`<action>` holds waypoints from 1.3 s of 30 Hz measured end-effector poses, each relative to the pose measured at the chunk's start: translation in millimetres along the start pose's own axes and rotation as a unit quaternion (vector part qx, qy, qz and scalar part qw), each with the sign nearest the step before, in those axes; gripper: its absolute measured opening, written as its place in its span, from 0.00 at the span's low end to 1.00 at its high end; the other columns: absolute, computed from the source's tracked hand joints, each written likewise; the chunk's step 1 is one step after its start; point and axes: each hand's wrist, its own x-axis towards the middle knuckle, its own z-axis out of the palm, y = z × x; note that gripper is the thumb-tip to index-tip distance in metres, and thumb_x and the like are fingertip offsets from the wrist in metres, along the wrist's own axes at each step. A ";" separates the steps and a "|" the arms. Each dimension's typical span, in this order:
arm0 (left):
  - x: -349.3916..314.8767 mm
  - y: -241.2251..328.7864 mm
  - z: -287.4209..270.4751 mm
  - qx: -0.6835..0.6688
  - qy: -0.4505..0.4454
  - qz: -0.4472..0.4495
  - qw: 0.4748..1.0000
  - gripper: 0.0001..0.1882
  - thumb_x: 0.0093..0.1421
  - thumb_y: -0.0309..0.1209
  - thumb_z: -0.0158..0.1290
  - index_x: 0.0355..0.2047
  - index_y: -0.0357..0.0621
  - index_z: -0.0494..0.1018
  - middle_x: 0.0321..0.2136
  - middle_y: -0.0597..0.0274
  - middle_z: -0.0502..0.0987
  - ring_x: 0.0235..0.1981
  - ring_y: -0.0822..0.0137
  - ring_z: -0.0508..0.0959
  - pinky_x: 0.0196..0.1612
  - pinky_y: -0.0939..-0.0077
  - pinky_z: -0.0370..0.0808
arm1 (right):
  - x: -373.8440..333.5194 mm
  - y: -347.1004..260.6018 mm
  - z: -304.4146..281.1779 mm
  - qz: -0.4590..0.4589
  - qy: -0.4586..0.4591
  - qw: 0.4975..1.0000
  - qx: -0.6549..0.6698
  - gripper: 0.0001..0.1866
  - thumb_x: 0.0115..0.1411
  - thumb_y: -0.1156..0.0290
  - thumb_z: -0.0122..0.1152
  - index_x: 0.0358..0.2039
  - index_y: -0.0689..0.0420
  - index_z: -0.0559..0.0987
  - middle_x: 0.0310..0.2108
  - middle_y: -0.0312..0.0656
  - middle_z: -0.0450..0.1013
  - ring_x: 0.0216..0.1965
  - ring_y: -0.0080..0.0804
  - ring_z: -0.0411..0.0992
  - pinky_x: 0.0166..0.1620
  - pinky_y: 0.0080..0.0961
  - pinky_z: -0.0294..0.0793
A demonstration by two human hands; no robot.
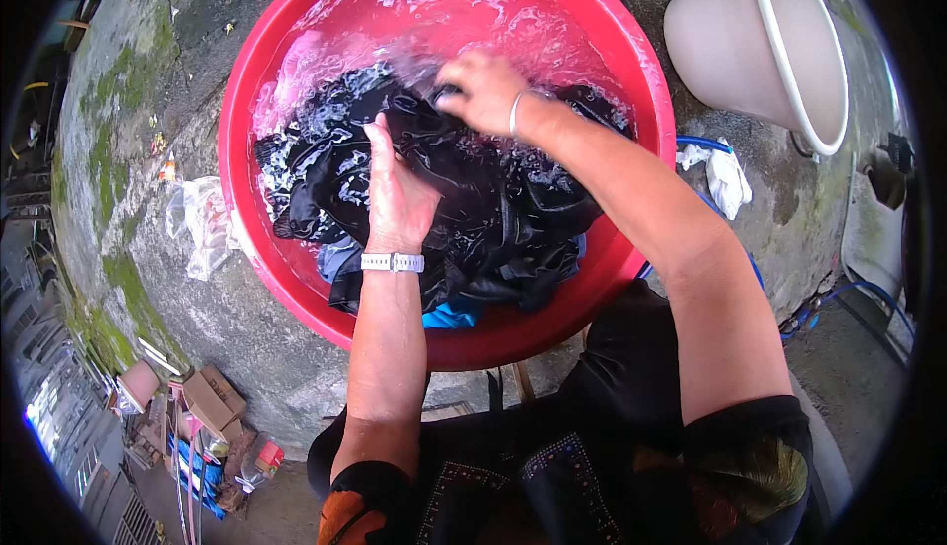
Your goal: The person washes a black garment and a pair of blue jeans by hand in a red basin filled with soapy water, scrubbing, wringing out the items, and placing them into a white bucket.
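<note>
1. We see a big red tub (233, 141) sitting on rough gray ground (266, 313), with foamy water (434, 17) inside it.
2. The wet black cloth (473, 185) lies in a heap in the tub, partly in the water. A bit of bright blue cloth (451, 315) pokes out at the near side, and some pink cloth (296, 76) is at the far left.
3. Our left hand (400, 190) touches the black cloth with its thumb up. Its fingers are hidden, so we can't tell how far open it is or if it grips.
4. Our right hand (483, 91) is over the black cloth with its fingers bent in. It is blurry, so we can't tell if it has hold of any.
5. The ground has cracks and green moss (109, 175) on the left. A thin see-through bag (204, 234) lies just beside the tub there.
6. On the right we see a whitish bucket (725, 47), a crumpled white thing (728, 185) and a blue hose (705, 142).
7. At the lower left, a cardboard box (212, 402) is in a messy pile, well apart from the tub.
</note>
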 end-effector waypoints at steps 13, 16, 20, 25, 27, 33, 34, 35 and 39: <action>5.3 -40.3 -41.2 -0.045 0.148 0.092 0.984 0.20 0.69 0.49 0.42 0.52 0.53 0.72 0.46 0.64 0.76 0.46 0.68 0.77 0.47 0.72 0.75 | -39.2 -115.8 5.9 -0.180 0.029 0.981 0.070 0.17 0.60 0.53 0.56 0.28 0.54 0.76 0.30 0.44 0.75 0.33 0.45 0.78 0.33 0.43 0.78; -15.5 -16.0 23.6 -0.008 0.219 0.003 0.976 0.18 0.70 0.47 0.43 0.53 0.54 0.72 0.48 0.63 0.78 0.46 0.66 0.79 0.45 0.70 0.77 | -6.9 -75.8 -2.3 -0.094 -0.044 0.994 0.036 0.25 0.64 0.49 0.46 0.35 0.58 0.81 0.37 0.53 0.80 0.39 0.51 0.79 0.45 0.45 0.78; -4.0 46.1 40.8 0.078 0.142 0.096 0.982 0.23 0.67 0.50 0.51 0.48 0.45 0.76 0.44 0.61 0.81 0.44 0.60 0.82 0.49 0.59 0.79 | 25.4 -36.0 -46.1 0.153 0.104 0.971 0.150 0.27 0.65 0.48 0.50 0.46 0.61 0.79 0.44 0.60 0.78 0.48 0.55 0.76 0.55 0.44 0.73; -8.7 155.5 14.6 0.191 0.174 0.331 0.907 0.25 0.67 0.50 0.53 0.51 0.41 0.71 0.50 0.55 0.76 0.50 0.61 0.77 0.55 0.61 0.73 | 22.8 40.1 -82.2 0.126 0.156 0.936 0.291 0.44 0.62 0.43 0.60 0.65 0.66 0.63 0.63 0.64 0.63 0.66 0.51 0.62 0.67 0.37 0.61; 0.0 166.4 -8.1 0.256 0.238 0.382 0.856 0.23 0.66 0.45 0.55 0.52 0.40 0.70 0.50 0.54 0.75 0.50 0.59 0.75 0.56 0.62 0.72 | -0.3 81.1 -73.5 0.180 0.002 0.960 0.214 0.45 0.61 0.44 0.62 0.66 0.65 0.63 0.65 0.61 0.61 0.68 0.49 0.59 0.69 0.37 0.57; -9.9 69.9 18.8 0.586 -0.027 0.194 0.786 0.23 0.58 0.33 0.63 0.52 0.37 0.74 0.46 0.54 0.78 0.52 0.63 0.78 0.57 0.72 0.72 | -68.4 46.4 -80.6 0.136 -0.258 0.955 -0.061 0.51 0.49 0.56 0.75 0.71 0.46 0.59 0.71 0.51 0.51 0.71 0.54 0.51 0.70 0.42 0.54; -3.6 48.0 9.0 0.690 -0.089 0.225 0.683 0.36 0.52 0.38 0.69 0.58 0.40 0.70 0.50 0.49 0.76 0.57 0.58 0.74 0.62 0.68 0.68 | -69.0 38.2 -80.5 0.120 -0.224 0.958 -0.133 0.41 0.49 0.62 0.74 0.64 0.50 0.68 0.64 0.51 0.64 0.64 0.52 0.62 0.66 0.39 0.62; -0.7 22.0 5.6 0.735 -0.133 0.236 0.622 0.43 0.48 0.42 0.70 0.63 0.42 0.65 0.53 0.48 0.74 0.60 0.56 0.72 0.64 0.62 0.64 | -64.3 58.0 -75.9 0.150 -0.213 0.959 -0.110 0.33 0.50 0.64 0.73 0.58 0.52 0.74 0.56 0.51 0.71 0.58 0.50 0.69 0.61 0.38 0.67; -9.7 -20.9 -14.9 0.862 -0.182 0.192 0.433 0.65 0.40 0.55 0.72 0.72 0.48 0.48 0.58 0.48 0.70 0.63 0.49 0.68 0.68 0.45 0.53 | -63.3 82.6 -109.8 0.142 -0.099 0.985 0.024 0.12 0.52 0.68 0.70 0.34 0.62 0.82 0.31 0.48 0.80 0.35 0.40 0.78 0.43 0.34 0.75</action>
